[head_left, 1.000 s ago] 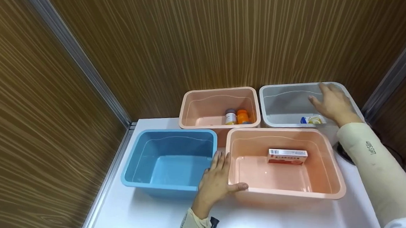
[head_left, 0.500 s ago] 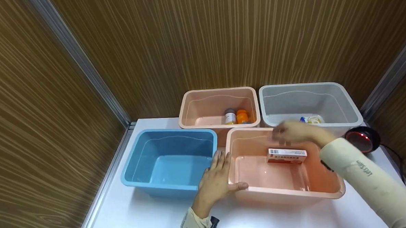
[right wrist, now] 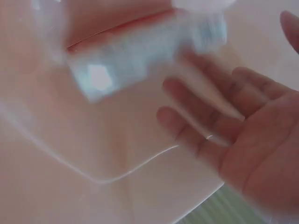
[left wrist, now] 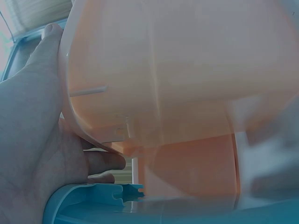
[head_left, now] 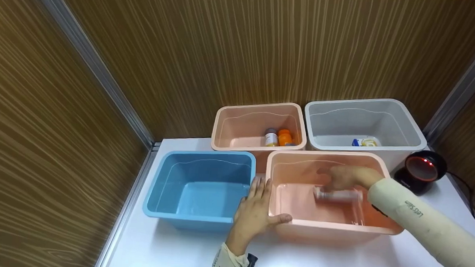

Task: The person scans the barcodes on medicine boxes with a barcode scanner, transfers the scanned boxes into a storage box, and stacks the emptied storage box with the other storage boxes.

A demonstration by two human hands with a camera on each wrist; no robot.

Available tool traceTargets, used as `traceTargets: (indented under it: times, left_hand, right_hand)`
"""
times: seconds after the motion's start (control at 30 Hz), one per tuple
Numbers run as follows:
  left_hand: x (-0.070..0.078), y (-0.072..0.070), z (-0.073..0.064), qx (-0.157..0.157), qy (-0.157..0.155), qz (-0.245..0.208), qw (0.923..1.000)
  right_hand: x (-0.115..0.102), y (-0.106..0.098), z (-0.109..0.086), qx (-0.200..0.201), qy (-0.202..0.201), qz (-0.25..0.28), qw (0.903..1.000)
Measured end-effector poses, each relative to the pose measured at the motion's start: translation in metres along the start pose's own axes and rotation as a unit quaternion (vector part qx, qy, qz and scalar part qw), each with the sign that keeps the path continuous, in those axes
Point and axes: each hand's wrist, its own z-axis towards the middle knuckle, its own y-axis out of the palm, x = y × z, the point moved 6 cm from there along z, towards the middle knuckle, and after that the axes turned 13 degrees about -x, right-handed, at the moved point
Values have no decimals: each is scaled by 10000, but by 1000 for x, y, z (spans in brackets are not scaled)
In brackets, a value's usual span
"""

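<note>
Head: right sleeve [head_left: 423,222], apparently "Let'sSlim" (box [head_left: 341,195] illegible).

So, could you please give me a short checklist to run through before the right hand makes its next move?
1. Left hand at the front pink bin: ok, it rests at the near left corner, thumb over the rim.
2. Right hand inside that bin: ok, it is below the back rim.
3. Box within that bin: ok, close to the right hand.
4. Right hand closed round the box: not ok, it looks open and spread in the right wrist view.
5. Box print readable: cannot tell, it is blurred.
6. Black device lit: ok, red lights show.
</note>
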Motion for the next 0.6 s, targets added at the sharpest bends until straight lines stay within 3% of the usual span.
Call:
traceTargets:
  times: [0.13,0.2,0.3,0.43,0.5,0.6]
  left_hand:
    - [-1,-1,-1,52,23,-53,10000]
    - [-1,-2,-1,71,31,-54,10000]
    - [-2,-3,-1,77,8,5,10000]
    - [-1,-1,0,-45,-59,-3,10000]
    - [1,1,1,-114,-55,-78,9999]
    - [3,2,1,-151,-36,-128,9998]
  right_hand:
    - [1,1,-2,30,-60,-82,9999]
    - [5,8,-1,-190,196,-73,9996]
    - [8,25,4,-629,500,-161,9966]
    - [3,59,15,-998,397,-919,9900]
    - [0,70,21,-859,257,-1592,9832]
    - [-4,72,30,-124,68,-2422,9701]
